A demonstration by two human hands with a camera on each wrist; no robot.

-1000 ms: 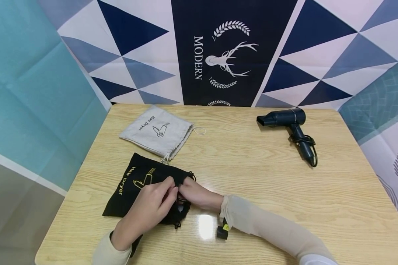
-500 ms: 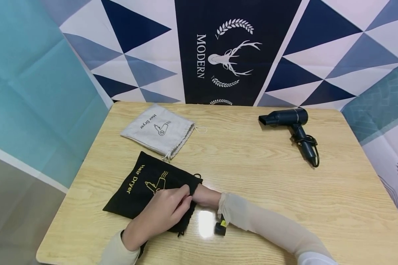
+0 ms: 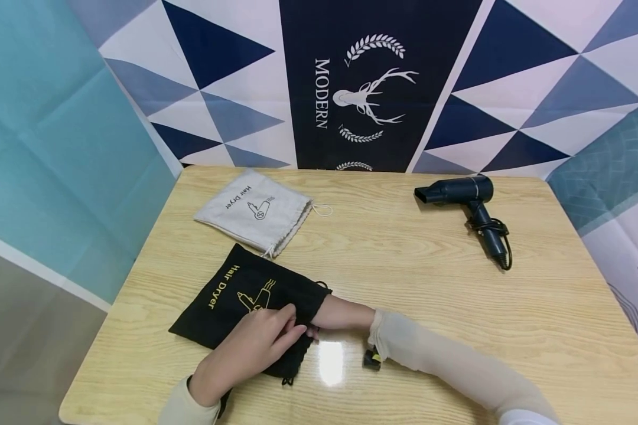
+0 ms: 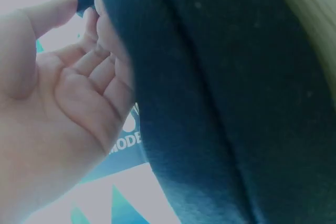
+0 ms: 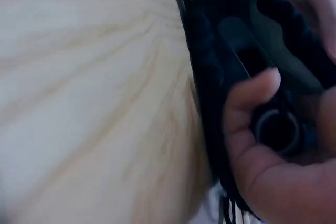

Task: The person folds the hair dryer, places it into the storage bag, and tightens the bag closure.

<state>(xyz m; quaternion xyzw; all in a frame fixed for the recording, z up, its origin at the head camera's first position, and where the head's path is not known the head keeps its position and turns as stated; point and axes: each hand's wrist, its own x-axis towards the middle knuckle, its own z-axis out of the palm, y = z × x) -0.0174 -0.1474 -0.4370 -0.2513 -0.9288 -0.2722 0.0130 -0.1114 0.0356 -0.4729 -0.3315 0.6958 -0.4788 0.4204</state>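
A black drawstring bag (image 3: 199, 324) printed "Hair Dryer" in yellow lies at the front left of the table. My left hand (image 3: 252, 342) pinches the rim of its mouth between thumb and fingers, as the left wrist view shows on the dark cloth (image 4: 210, 77). My right hand (image 5: 262, 177) is inside the mouth, mostly covered in the head view. Its thumb curls over a dark cylindrical object (image 5: 283, 135) with a pale ring at its end; cloth hides the rest. A grey drawstring bag (image 3: 255, 212) printed "Hair Dryer" lies behind the black one.
At the back right of the wooden table (image 3: 404, 260) lies a dark hair dryer (image 3: 459, 190), its cord wrapped round the handle. A small black device (image 3: 372, 359) sits at my right wrist. Patterned cloth (image 3: 372, 88) hangs behind the table.
The black bag has slid right and turned somewhat, and its mouth now covers my right hand. Left hand has shifted a little right with the rim. Grey bag and hair dryer lie unmoved.
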